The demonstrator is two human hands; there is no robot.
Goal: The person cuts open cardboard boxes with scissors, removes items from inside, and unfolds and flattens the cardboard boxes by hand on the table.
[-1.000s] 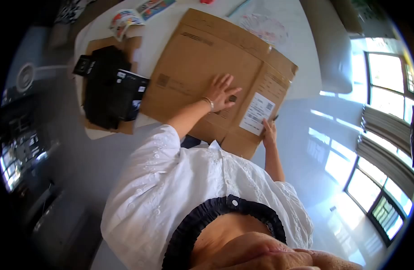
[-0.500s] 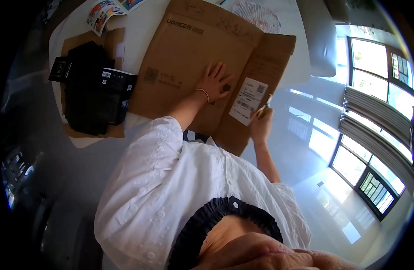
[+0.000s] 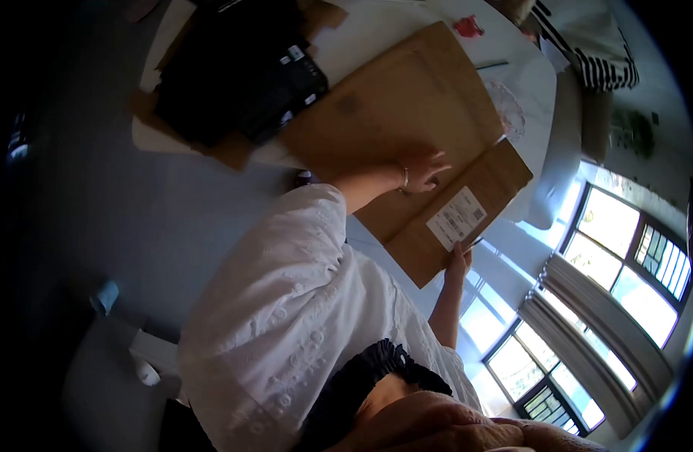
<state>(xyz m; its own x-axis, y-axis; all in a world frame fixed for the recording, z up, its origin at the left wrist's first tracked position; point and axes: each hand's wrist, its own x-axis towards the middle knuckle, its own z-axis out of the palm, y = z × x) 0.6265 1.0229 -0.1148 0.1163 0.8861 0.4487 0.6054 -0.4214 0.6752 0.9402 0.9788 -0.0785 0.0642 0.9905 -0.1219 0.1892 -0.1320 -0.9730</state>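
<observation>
- Head view: cardboard box (image 3: pixel 406 98) lies at your 1 o'clock on the table (image 3: pixel 355 39).
- Your left hand (image 3: pixel 424 169) is over it, fingers spread and released.
- Your right hand (image 3: pixel 458 261), 5 o'clock from that, clasps a thin tool (image 3: pixel 475 242) near the white label (image 3: pixel 457 218).
- Black boxes (image 3: pixel 275 102) sit at 11 o'clock.

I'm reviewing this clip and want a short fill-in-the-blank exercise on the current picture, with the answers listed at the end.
1. The left hand is over a large brown sheet made of ____.
2. The large label by the right hand is coloured ____.
3. The box with small white patches, left of the sheet in the picture, is coloured ____.

Missing words: cardboard; white; black.
</observation>
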